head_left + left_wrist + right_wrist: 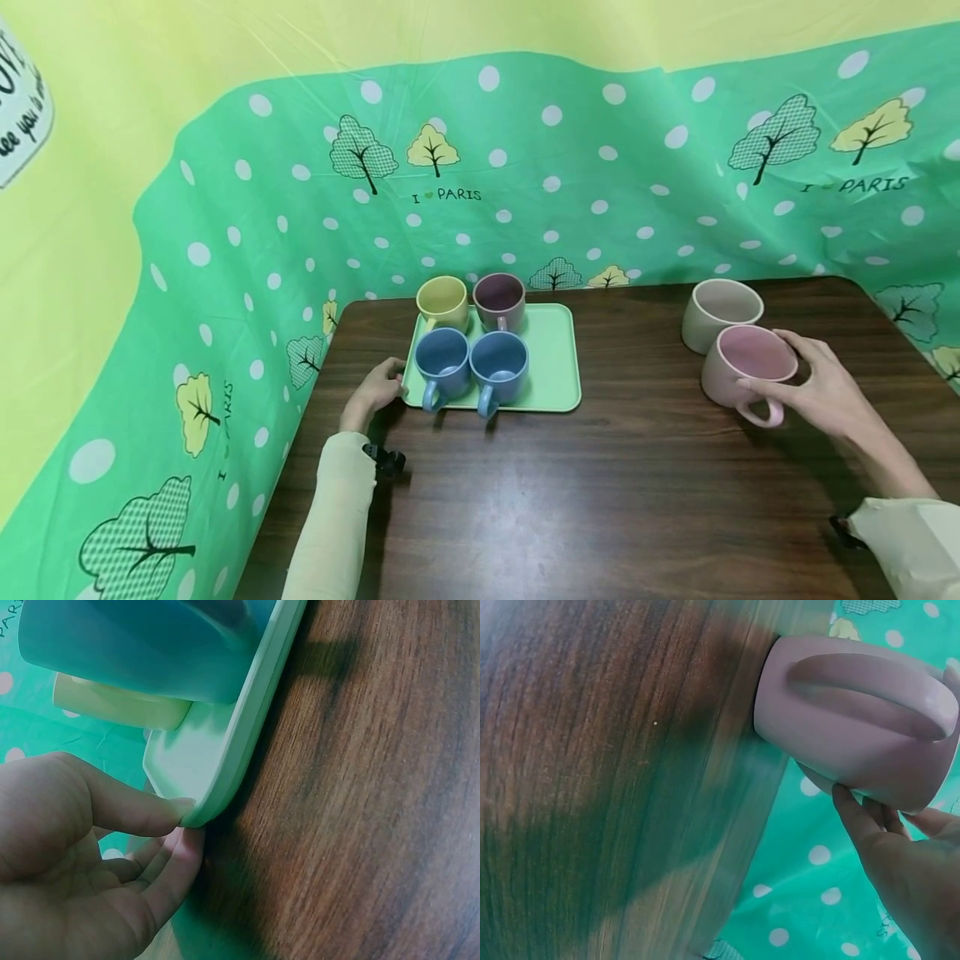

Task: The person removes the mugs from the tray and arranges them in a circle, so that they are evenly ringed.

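Observation:
On the left, my left hand (375, 388) pinches the near-left corner of a light green tray (553, 358). In the left wrist view the thumb (161, 814) lies on the rim with the fingers underneath. On the tray stand a yellow mug (442, 305), a dark purple mug (498, 302) and two blue mugs (444, 367), their handles toward me. Over at the right, my right hand (828, 387) grips a pink mug (723, 385) between thumb and fingers. Its handle (877, 679) points toward me. Just behind it stands a beige mug (701, 325).
Beneath everything is a dark wooden table (525, 508). A green polka-dot cloth (645, 192) with printed trees hangs along its back and left sides. Bare wood lies between the tray and the pink mug.

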`<state>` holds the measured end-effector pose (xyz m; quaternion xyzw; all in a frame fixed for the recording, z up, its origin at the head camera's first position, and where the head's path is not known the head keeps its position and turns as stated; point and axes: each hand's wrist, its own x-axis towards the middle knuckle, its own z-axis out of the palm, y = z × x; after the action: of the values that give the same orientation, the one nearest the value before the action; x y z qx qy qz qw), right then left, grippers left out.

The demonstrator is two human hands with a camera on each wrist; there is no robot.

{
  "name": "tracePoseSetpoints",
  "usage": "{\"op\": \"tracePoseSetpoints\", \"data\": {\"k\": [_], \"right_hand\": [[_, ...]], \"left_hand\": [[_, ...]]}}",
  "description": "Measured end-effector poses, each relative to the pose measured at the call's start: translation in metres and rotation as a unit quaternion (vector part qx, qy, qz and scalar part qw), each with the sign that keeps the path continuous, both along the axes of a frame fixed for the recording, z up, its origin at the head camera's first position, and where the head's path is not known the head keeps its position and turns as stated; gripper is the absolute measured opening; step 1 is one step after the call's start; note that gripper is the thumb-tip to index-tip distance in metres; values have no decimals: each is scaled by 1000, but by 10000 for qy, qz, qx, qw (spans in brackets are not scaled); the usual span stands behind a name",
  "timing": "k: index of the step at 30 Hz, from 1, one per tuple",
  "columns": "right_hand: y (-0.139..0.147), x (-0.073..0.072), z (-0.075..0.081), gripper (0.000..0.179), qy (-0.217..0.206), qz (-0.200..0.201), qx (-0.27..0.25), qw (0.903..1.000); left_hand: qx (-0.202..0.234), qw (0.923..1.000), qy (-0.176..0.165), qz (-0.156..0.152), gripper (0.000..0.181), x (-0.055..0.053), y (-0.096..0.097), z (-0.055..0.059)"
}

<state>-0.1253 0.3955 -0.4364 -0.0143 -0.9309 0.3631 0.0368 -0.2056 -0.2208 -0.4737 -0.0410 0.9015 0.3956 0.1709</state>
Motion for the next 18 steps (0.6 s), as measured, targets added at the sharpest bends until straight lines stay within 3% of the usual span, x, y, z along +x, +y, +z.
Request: {"op": "tracePoseSetpoints", "data": {"k": [18], "right_hand": [[1,0,0,98,-165,127,-54,9998]], "left_hand": [[-26,10000,-26,-2,49,0,0,0]]}}
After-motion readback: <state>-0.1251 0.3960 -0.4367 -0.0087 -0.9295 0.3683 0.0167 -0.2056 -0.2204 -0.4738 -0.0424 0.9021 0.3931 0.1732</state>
